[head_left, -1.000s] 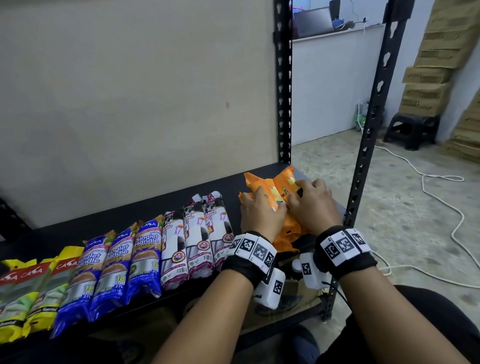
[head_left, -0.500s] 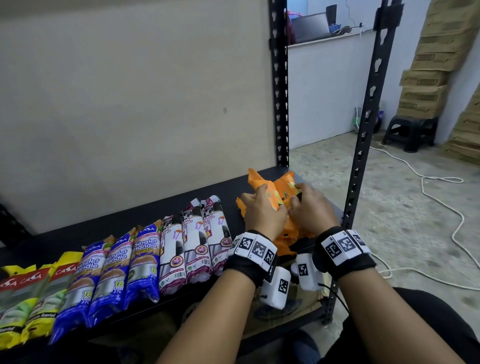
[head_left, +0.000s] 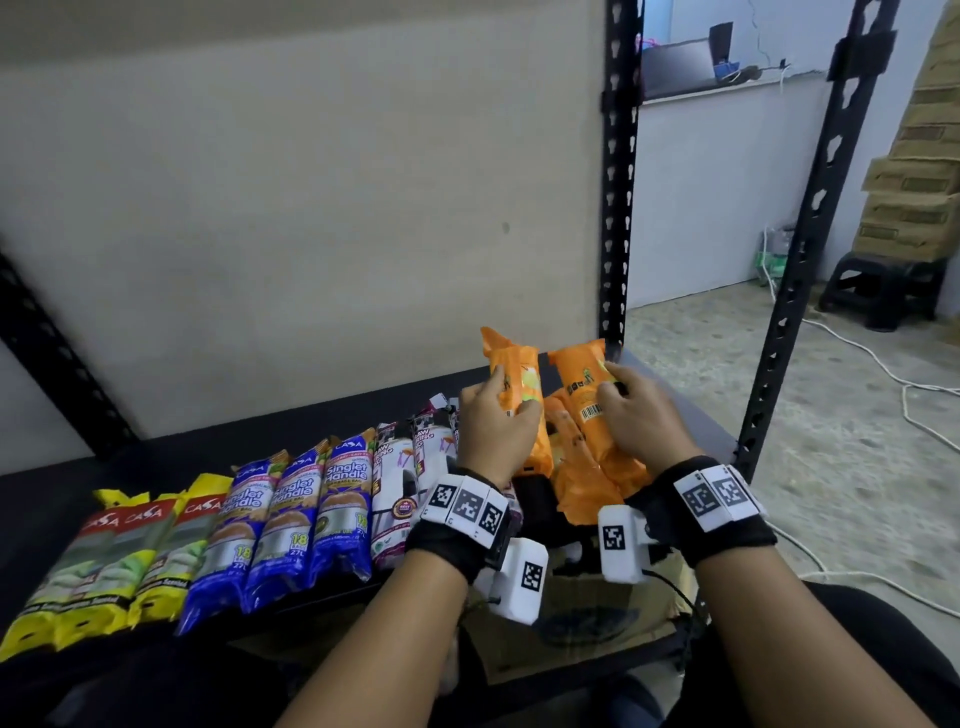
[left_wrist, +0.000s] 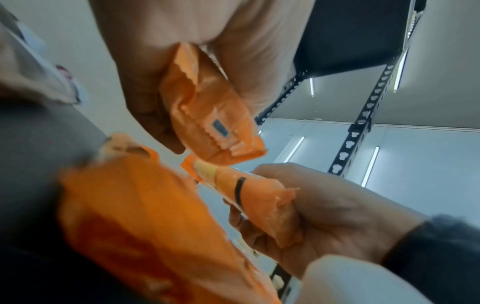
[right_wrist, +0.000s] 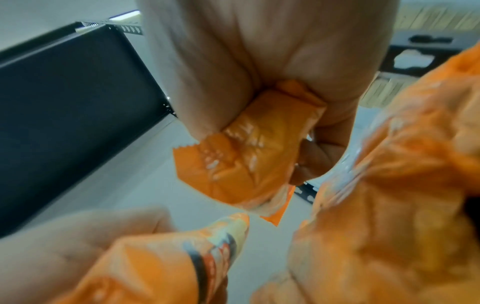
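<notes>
Three orange packs sit at the right end of a black shelf (head_left: 311, 426). My left hand (head_left: 511, 395) grips one orange pack (head_left: 514, 364) and holds it upright above the shelf. My right hand (head_left: 610, 392) grips a second orange pack (head_left: 582, 384) just to its right, barcode side up. A third orange pack (head_left: 587, 483) lies under them on the shelf. In the left wrist view, fingers and thumb curl round the pack (left_wrist: 207, 115). The right wrist view shows the same kind of grip on the other pack (right_wrist: 246, 154).
A row of packs lies left of my hands: white and purple (head_left: 400, 483), blue (head_left: 291, 519), yellow (head_left: 104, 561). Black shelf posts (head_left: 618, 208) (head_left: 810, 234) stand behind and right. A white cable (head_left: 883, 374) crosses the floor near a dark stool (head_left: 883, 291).
Both hands were down together on the orange pile. Now each has raised its own pack, and the two packs are apart and more upright.
</notes>
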